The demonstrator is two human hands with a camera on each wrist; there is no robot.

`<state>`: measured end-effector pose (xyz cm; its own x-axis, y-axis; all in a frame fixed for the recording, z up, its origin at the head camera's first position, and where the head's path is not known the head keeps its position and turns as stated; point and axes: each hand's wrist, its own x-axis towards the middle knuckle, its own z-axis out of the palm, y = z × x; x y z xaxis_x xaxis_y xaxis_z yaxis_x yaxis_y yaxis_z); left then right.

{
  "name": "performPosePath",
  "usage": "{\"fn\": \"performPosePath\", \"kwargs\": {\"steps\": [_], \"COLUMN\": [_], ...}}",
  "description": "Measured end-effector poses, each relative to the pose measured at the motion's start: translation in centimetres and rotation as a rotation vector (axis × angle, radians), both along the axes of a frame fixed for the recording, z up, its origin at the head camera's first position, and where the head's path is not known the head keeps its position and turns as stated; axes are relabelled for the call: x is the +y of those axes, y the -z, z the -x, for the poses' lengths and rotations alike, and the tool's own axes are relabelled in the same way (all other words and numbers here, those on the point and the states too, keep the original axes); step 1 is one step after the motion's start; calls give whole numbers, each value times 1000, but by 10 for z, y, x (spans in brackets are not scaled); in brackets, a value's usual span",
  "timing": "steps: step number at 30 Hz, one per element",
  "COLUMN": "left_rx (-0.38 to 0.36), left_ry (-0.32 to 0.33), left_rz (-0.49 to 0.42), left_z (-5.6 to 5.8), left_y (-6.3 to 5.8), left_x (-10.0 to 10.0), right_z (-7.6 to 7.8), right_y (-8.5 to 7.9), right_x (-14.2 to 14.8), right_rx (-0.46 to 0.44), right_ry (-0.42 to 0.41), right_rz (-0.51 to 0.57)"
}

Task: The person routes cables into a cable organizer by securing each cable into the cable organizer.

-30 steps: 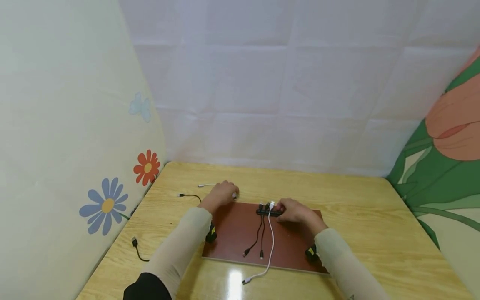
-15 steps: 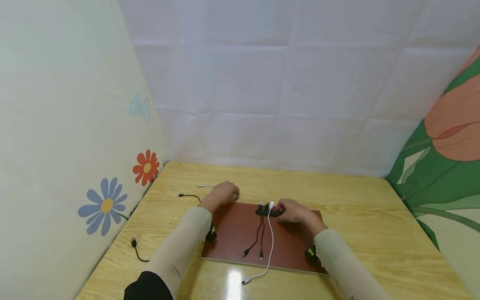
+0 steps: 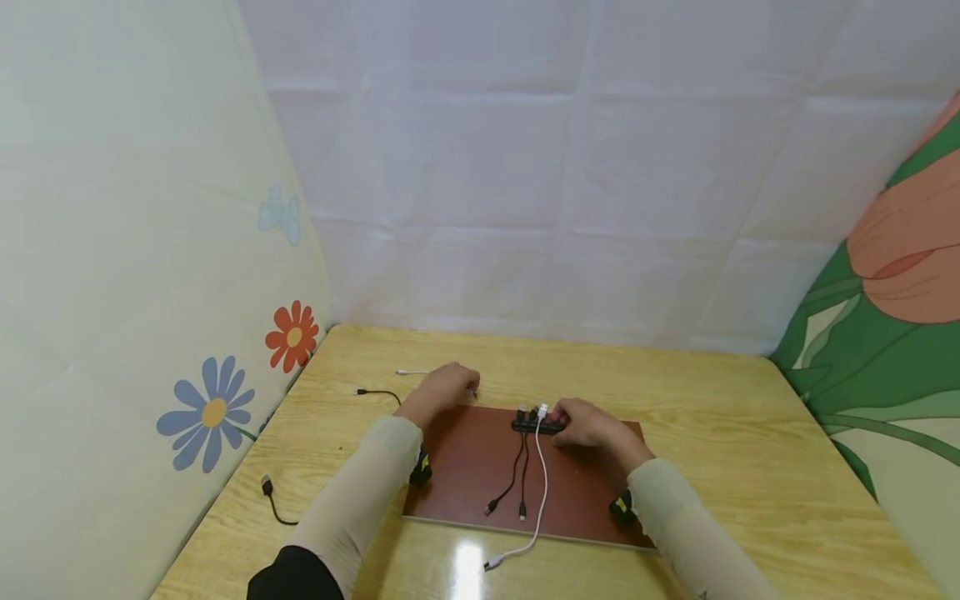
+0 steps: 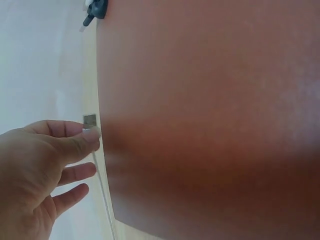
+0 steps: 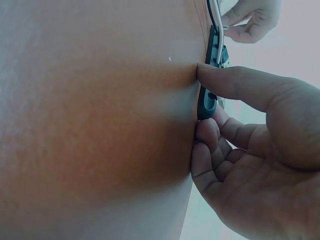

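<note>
At a brown board (image 3: 457, 475), left hand (image 4: 45, 162) pinching USB plug (image 4: 90, 121), right hand (image 3: 588, 423) gripping black cable holder (image 3: 551, 427), sleeve mark (image 3: 703, 595) illegible

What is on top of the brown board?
On the board are a black strip held by the right hand, two black cables and a white cable reaching past the near edge. What lies under the strip is covered.

Two hands (image 3: 447, 387) (image 3: 590, 422), right gripping black strip (image 3: 552, 427), white cable (image 3: 546, 481), brown board (image 3: 453, 487), wooden table (image 3: 750, 433)
</note>
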<state>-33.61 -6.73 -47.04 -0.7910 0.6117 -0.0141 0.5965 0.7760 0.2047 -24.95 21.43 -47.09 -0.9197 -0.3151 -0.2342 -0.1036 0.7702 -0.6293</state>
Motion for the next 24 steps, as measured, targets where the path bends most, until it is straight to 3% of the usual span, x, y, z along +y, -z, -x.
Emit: {"fn": "performPosePath", "kwargs": {"steps": [9, 24], "left_rx": [126, 173], "left_ry": [2, 10], "left_rz": [-70, -276], "left_z": [4, 7], "left_y": [-4, -42], "left_x": [-5, -7], "right_z": [0, 0], "right_y": [0, 1], "right_x": [-2, 0], "right_rx": [-7, 11], "right_ry": [8, -1], "right_rz": [-6, -21]}}
